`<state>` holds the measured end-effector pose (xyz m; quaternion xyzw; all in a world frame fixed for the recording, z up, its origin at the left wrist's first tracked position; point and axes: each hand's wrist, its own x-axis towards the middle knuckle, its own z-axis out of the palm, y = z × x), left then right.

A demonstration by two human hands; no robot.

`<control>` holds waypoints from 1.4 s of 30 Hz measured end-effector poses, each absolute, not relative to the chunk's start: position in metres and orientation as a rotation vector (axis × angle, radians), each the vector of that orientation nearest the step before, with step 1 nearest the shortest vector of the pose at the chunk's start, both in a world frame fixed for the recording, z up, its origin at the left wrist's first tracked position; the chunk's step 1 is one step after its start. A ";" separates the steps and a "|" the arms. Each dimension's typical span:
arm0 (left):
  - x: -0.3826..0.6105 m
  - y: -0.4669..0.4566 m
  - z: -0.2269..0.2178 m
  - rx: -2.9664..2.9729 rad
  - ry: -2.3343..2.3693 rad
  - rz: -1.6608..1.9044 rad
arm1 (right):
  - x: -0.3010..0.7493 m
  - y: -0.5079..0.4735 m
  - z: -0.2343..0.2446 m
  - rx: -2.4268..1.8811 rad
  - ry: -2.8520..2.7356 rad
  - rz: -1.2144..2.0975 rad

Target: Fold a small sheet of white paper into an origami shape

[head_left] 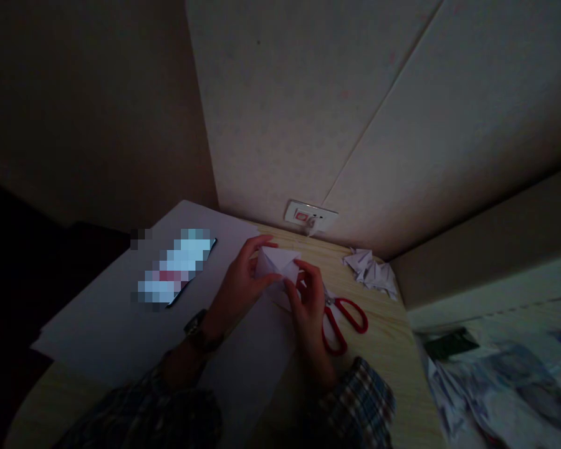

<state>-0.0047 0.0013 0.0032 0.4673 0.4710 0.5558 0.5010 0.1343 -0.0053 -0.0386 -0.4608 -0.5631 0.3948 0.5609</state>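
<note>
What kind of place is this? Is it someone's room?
Probably a dim room at home: a wooden desk pushed into a wall corner under a wall socket, with red scissors and folded paper held by the left hand and right hand.

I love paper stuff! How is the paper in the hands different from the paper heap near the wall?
The folded paper is held between the left hand and right hand; the paper heap lies on the table with no hand on it. The folded paper is one piece with flat faces and a sharp point; the paper heap looks like several crinkly pieces bunched together. Both are white.
</note>
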 end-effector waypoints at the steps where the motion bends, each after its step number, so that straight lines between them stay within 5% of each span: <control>1: -0.004 0.001 0.002 1.128 1.158 1.330 | 0.134 -0.005 -0.039 -1.087 -1.332 0.924; 42: -0.008 -0.002 -0.001 1.290 1.201 1.338 | 0.135 -0.003 -0.041 -1.100 -1.345 0.972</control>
